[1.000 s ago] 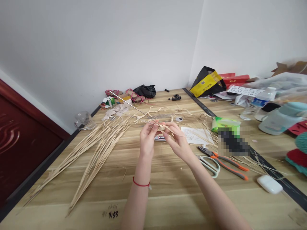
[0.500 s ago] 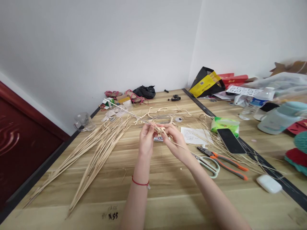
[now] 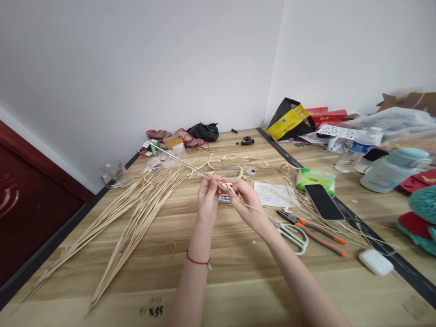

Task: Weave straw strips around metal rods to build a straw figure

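My left hand (image 3: 207, 196) is closed, its thumb and fingers pinching a small knotted piece of pale rattan-like strips (image 3: 225, 186) above the table. A thin metal rod (image 3: 180, 161) slants up and leftward from this hand; its near end is hidden at the fingers. On the other side, my right hand (image 3: 248, 202) is also closed on the knotted piece. From under its fingers a loose strip trails back toward the right wrist. Partly covered behind the hands lies a small labelled tube or box (image 3: 224, 198).
Two bundles of long pale strips (image 3: 143, 218) spread at left. Scissors (image 3: 296, 238), orange-handled pliers (image 3: 316, 231), a phone (image 3: 324, 202) and a white earphone case (image 3: 375, 262) lie at right. Branch-like pieces (image 3: 231, 158) and written paper (image 3: 276, 194) sit beyond. A glass mug (image 3: 116, 174) stands at left.
The view has shifted slightly, moving the table items a little left in the picture. Both hands keep their grip on the knotted piece, with almost no movement.
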`<state>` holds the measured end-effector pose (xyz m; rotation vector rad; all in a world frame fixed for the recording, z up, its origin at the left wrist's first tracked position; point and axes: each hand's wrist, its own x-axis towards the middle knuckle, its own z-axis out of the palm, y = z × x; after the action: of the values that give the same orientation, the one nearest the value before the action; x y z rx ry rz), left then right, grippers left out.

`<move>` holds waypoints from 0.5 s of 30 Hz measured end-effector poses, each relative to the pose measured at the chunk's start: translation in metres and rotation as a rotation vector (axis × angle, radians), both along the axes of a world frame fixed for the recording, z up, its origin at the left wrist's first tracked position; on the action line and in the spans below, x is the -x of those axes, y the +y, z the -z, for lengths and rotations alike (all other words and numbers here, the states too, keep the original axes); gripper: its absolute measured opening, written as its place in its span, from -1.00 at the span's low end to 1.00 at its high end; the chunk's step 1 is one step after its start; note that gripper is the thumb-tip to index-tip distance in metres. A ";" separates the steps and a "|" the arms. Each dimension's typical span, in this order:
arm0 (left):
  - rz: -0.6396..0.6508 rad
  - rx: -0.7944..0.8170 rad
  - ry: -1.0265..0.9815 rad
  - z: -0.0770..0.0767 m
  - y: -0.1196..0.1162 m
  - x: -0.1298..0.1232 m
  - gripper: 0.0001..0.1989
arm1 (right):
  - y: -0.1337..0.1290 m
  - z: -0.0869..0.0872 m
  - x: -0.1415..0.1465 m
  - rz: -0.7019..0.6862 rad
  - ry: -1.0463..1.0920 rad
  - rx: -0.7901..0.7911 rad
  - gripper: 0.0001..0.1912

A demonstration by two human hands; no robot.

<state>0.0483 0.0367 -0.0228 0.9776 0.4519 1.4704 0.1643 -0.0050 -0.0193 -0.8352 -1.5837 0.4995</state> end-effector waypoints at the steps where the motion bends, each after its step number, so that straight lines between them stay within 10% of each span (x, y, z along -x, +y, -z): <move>1: -0.004 -0.008 0.018 0.000 0.000 0.002 -0.67 | 0.000 0.000 0.000 0.012 -0.002 0.002 -0.83; 15: -0.218 -0.025 0.259 -0.003 0.007 0.022 -0.75 | 0.005 0.006 0.000 0.039 -0.074 -0.059 -0.84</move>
<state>0.0267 0.0434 -0.0196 1.1738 0.7488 1.5507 0.1640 -0.0002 -0.0256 -0.8467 -1.6394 0.3963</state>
